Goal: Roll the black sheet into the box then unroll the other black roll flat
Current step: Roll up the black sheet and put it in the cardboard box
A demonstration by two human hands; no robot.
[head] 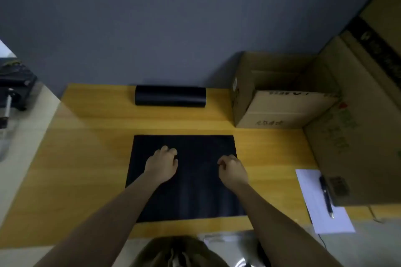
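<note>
Progress: nothing done yet | black sheet [191, 191] flat at bench [86, 158] near edge, middle | left hand [161, 163] and right hand [233, 171] rest on it, fingers curled, holding nothing | black roll [170, 95] at far edge, still rolled | box [280, 93] open at far right corner | left: rolling, boxing, unrolling.

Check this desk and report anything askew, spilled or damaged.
Nothing stands out. The sheet lies flat and square on the table under the left hand and right hand; the roll sits intact at the back, beside the open box.
</note>
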